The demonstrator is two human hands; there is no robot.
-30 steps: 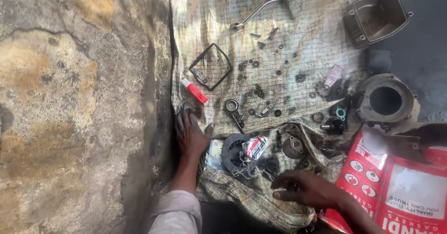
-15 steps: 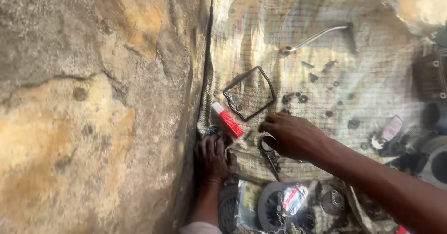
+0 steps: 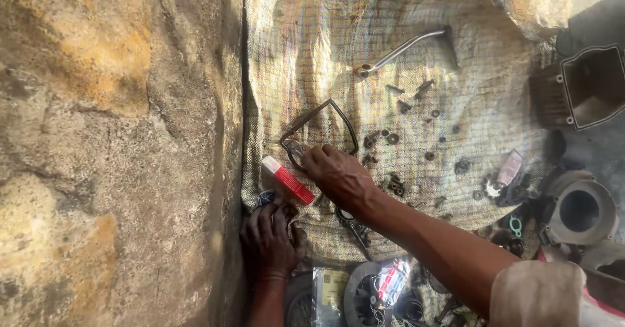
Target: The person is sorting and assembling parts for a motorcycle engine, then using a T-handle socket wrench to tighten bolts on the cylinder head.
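My right hand (image 3: 338, 177) reaches across the woven cloth (image 3: 312, 47) to a thin black gasket frame (image 3: 343, 115). Its fingertips are pinched on the frame's lower left corner. Just left of that hand lies a red and white tube (image 3: 285, 178). My left hand (image 3: 270, 239) rests flat on the cloth's near left edge, fingers spread and holding nothing, right below the tube.
A rough rock face (image 3: 117, 138) borders the cloth on the left. A bent metal lever (image 3: 403, 48) and several small bolts and washers (image 3: 394, 138) lie on the cloth. A dark engine cover (image 3: 589, 86) and a round metal housing (image 3: 579, 210) sit at the right. A round labelled part (image 3: 371, 291) lies near me.
My right hand has moved forward and left from the cloth's near edge to the gasket frame's corner. My left hand has stayed pressed on the cloth. The view has shifted right.
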